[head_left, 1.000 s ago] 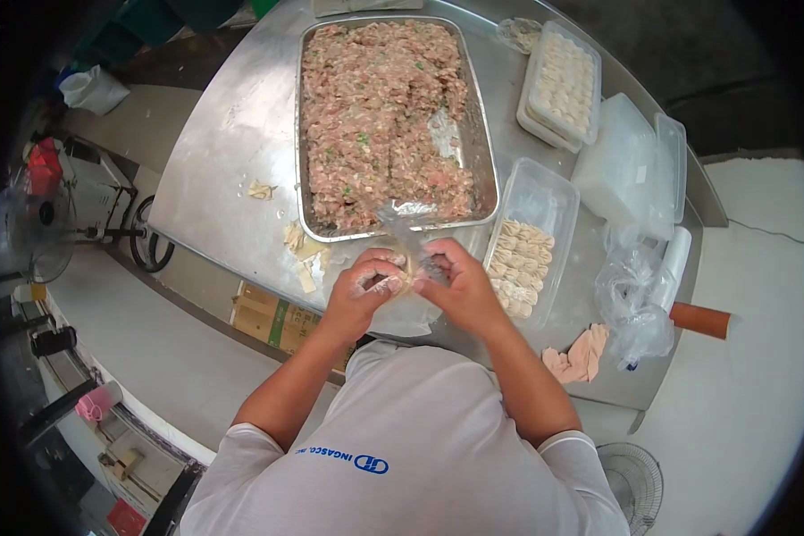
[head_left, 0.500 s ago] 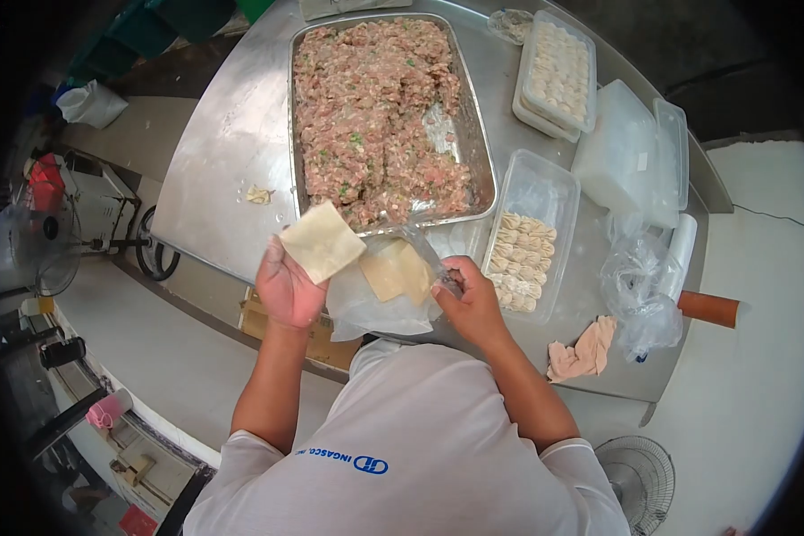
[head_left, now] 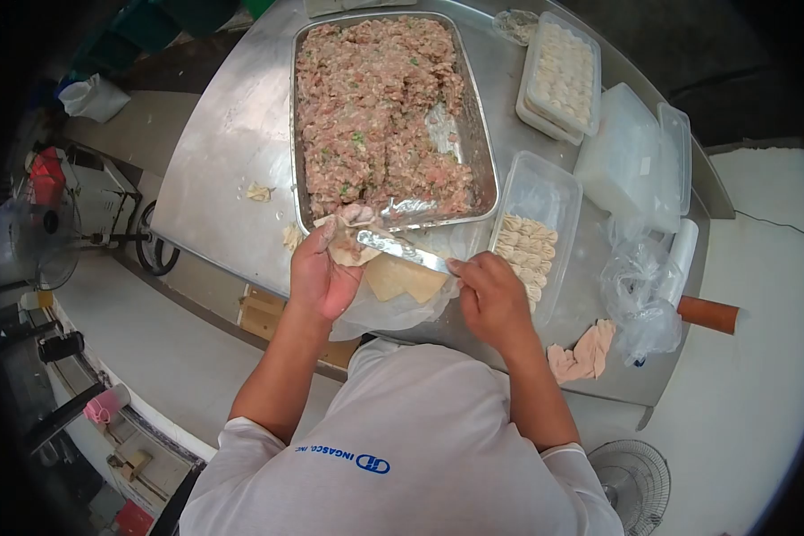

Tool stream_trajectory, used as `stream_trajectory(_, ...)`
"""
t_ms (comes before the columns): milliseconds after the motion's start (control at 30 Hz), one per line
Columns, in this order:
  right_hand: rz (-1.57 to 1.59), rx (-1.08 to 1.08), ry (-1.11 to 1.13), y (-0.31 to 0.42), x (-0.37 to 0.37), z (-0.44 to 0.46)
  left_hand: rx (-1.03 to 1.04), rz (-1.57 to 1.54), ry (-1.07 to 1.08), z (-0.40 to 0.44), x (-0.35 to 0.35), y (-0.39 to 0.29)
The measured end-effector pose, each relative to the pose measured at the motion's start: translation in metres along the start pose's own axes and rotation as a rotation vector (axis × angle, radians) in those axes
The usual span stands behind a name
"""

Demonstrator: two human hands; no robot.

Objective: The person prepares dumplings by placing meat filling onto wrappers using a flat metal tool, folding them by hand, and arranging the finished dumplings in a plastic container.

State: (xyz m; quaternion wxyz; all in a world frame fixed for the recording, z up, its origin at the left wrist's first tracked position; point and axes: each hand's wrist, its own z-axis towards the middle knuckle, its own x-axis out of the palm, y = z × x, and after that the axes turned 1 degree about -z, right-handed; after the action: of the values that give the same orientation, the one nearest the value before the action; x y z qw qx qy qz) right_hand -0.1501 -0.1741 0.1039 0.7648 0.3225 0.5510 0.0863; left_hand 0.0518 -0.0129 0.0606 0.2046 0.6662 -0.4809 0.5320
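Observation:
My left hand (head_left: 326,275) is closed around a dumpling wrapper (head_left: 350,254) cupped in its fingers, at the tray's near edge. In my right hand (head_left: 494,299) is a flat metal spatula (head_left: 402,249), its blade reaching to the held wrapper. Some filling seems to lie in the wrapper, partly hidden by fingers and blade. Below the blade, more square wrappers (head_left: 406,279) rest on a clear plastic sheet (head_left: 384,313). A large metal tray (head_left: 488,170) of minced meat filling (head_left: 375,107) stands just beyond my hands.
Right of the tray, an open plastic container (head_left: 540,183) holds rows of pleated dumplings (head_left: 523,250). Farther back are stacked filled containers (head_left: 561,76) and a translucent box (head_left: 618,152). A plastic bag (head_left: 639,295), a brown roll (head_left: 707,312) and a pinkish cloth (head_left: 582,353) lie at right.
The flat wrapper in my left hand is now cupped at the tray's edge. My right hand has left the plastic sheet and now holds the spatula against the wrapper.

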Motion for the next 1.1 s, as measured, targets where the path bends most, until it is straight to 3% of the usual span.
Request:
stream_trajectory(200, 0.033, -0.015, 0.013, 0.013, -0.008, 0.012, 0.097, 0.091, -0.218, -0.004, 0.007, 0.005)
stream_trajectory(267, -0.1, -0.007, 0.178, 0.009, -0.002, 0.02, 0.077, 0.104, -0.243, -0.005, 0.004, 0.006)
stream_trajectory(367, -0.293, -0.104, 0.205, -0.001, -0.021, 0.043, 0.207, 0.129, -0.29, -0.004, -0.024, -0.005)
stream_trajectory(433, -0.342, -0.088, 0.195, -0.007, -0.031, 0.063, 0.391, 0.226, -0.194, -0.007, -0.032, -0.015)
stream_trajectory(533, -0.494, -0.031, 0.251, -0.027, -0.028, 0.09, 0.422, 0.268, -0.302, -0.009, -0.027, -0.028)
stream_trajectory(733, -0.501, -0.185, 0.519, -0.054, -0.025, 0.112, 0.356, 0.259, -0.288, -0.012, -0.018, -0.026)
stream_trajectory(1000, -0.024, -0.206, 0.213, -0.023, -0.029, 0.077, 0.209, 0.129, -0.26, -0.005, -0.004, -0.009)
stream_trajectory(1100, -0.064, -0.204, 0.139, -0.016, -0.002, 0.058, 0.172, 0.069, -0.257, 0.0, 0.02, 0.0)
